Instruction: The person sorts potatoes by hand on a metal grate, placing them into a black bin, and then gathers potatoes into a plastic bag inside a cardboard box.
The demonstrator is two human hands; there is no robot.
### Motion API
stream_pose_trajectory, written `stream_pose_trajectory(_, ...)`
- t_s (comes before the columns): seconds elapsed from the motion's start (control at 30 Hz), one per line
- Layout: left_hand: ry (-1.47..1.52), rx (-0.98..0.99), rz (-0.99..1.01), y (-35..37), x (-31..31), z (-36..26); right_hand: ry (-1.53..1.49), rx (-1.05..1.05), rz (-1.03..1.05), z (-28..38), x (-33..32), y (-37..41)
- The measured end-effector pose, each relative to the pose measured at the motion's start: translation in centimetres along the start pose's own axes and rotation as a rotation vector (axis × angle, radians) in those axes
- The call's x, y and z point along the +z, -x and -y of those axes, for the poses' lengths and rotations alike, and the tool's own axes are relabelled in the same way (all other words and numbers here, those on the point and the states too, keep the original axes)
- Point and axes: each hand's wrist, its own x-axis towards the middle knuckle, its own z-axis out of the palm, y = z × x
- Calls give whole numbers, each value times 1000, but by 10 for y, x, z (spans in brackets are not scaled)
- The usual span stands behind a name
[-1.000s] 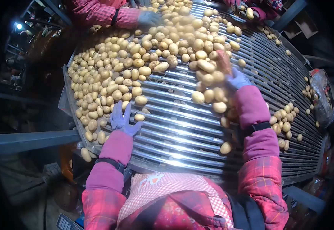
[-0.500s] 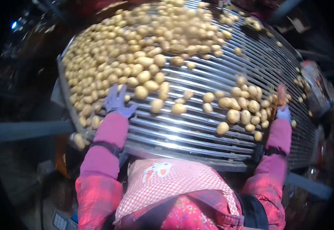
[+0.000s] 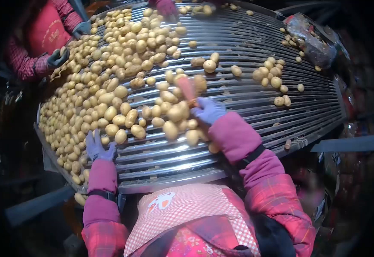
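My left hand (image 3: pixel 98 146), in a lilac glove, rests with fingers spread at the near edge of a large heap of potatoes (image 3: pixel 86 100). It touches some of them and grips none. In its matching glove, my right hand (image 3: pixel 209 110) is closed around a reddish-pink flat tool (image 3: pixel 186 87), whose exact kind I cannot make out. That tool stands against a smaller group of potatoes (image 3: pixel 168 106) in the middle of the slatted metal table (image 3: pixel 238 98). The lower part of the tool is blurred and partly hidden by my hand.
A smaller cluster of potatoes (image 3: pixel 271 73) lies to the right. At the far right corner is a plastic-wrapped bundle (image 3: pixel 310 40). Across the table at upper left, a co-worker's gloved hand (image 3: pixel 58 58) is by the heap. Another person's gloved hand (image 3: pixel 167 7) shows at the top.
My right hand has swept left with the tool from the right side to the middle, and potatoes have shifted left with it. The view has turned right; co-workers' hands now show.
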Motion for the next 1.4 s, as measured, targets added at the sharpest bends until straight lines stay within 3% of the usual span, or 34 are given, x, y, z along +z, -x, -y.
stream_pose_trajectory(0.07,12,14,-31,3,0,5,-22,-140,66,26,10,3)
stream_pose_trajectory(0.13,49,-16,-32,5,-4,7,-196,-123,37,24,-6,9)
stream_pose_trajectory(0.17,49,-45,-8,4,-6,3,-394,-221,-138,-8,-12,5)
stream_pose_trajectory(0.23,68,-46,-13,4,-6,2,-506,-36,-338,-57,-49,14)
stream_pose_trajectory(0.3,56,-80,39,4,-4,8,-470,-54,-279,-151,-60,17)
stream_pose_trajectory(0.37,81,-128,40,2,-5,3,-73,192,-75,-142,-56,42)
stream_pose_trajectory(0.4,62,-138,67,2,-7,1,-74,127,-6,-146,-31,41)
stream_pose_trajectory(0.43,44,-155,89,2,-10,0,-72,54,61,-143,-8,31)
stream_pose_trajectory(0.57,9,-110,16,5,-10,-1,96,-270,368,50,5,40)
stream_pose_trajectory(0.67,-11,-76,-54,5,-12,-1,-132,-297,393,46,17,21)
stream_pose_trajectory(0.73,32,-90,-18,3,-6,3,-468,-284,190,-20,2,-20)
stream_pose_trajectory(0.8,43,-153,53,4,-9,1,-495,-201,-190,-50,-53,-40)
stream_pose_trajectory(0.83,53,-161,46,5,-9,1,-305,-100,-334,-99,-78,-63)
stream_pose_trajectory(0.9,33,-131,30,4,-7,3,103,209,-444,-127,-130,-75)
stream_pose_trajectory(0.97,53,-127,32,2,-10,1,329,343,-409,-183,-143,-100)
stream_pose_trajectory(1.07,-3,-189,105,-1,-18,-7,279,253,-440,-259,-103,-160)
stream_pose_trajectory(1.17,26,-165,57,-4,-15,-1,99,293,-430,-180,-93,-193)
stream_pose_trajectory(1.2,30,-146,32,-4,-13,-1,-36,18,-474,-234,-82,-235)
stream_pose_trajectory(1.23,39,-132,11,-1,-11,-2,-22,-46,-334,-202,-88,-233)
stream_pose_trajectory(1.33,41,-153,18,-4,-16,-8,-20,-111,-213,-185,-61,-272)
stream_pose_trajectory(1.4,42,-135,-11,-4,-15,-6,-365,-269,-95,-147,-40,-269)
